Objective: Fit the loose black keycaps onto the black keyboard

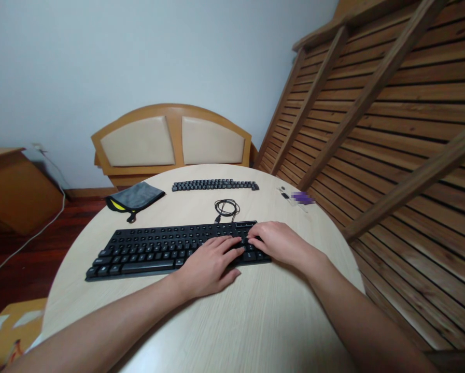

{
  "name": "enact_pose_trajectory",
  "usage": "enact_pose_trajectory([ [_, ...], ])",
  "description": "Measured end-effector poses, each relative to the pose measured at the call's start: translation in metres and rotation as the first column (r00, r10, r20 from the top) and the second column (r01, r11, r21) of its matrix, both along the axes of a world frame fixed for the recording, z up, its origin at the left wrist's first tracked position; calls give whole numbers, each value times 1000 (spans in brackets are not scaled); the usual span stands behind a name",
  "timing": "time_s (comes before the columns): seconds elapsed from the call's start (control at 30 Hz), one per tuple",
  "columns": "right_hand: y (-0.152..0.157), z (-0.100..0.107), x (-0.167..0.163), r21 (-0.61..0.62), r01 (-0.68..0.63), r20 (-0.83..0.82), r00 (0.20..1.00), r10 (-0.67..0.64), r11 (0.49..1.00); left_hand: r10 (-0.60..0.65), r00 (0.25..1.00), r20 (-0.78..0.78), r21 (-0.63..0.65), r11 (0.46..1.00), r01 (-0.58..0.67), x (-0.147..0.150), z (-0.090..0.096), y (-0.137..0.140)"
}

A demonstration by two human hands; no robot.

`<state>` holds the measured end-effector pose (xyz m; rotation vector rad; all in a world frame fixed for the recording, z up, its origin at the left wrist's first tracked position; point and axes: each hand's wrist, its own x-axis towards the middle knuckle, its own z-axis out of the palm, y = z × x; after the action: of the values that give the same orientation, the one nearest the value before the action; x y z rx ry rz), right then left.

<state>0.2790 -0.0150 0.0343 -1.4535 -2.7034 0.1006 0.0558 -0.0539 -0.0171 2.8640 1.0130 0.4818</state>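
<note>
While your left hand lies palm down with fingers spread over the right end of the black keyboard, most of which stretches toward ten o'clock from it, your right hand curls in at its two o'clock, touching that same end; I cannot tell whether its thumb and forefinger pinch anything. Past the keyboard, toward twelve, sit a coiled cable and farther black keycaps; toward ten, a gray cloth.
</note>
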Motion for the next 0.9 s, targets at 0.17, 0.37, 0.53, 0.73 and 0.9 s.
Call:
enact_pose_trajectory([
  [0.17, 4, -1, 2, -51, 6, -80, 997, -10, 999, -3, 1000, 14, -8, 1000, 3, 1, 0, 0],
  [0.37, 6, -2, 0, -28, -41, 10, 999, 41, 999, -1, 1000, -7, -6, 1000, 1, 1, 2, 0],
  [0.53, 18, -3, 14, -120, -163, -154, 977, 144, 979, -8, 1000, -7, 2, 1000, 8, 0, 2, 0],
  [0.73, 75, -10, 35, 36, 120, -242, 964, -108, 992, 2, 1000, -18, -10, 1000, -2, 0, 2, -1],
  [0.9, 134, -26, 42, 52, 341, -82, 938, -336, 939, 4, 1000, -13, -10, 1000, -4, 0, 1, -1],
])
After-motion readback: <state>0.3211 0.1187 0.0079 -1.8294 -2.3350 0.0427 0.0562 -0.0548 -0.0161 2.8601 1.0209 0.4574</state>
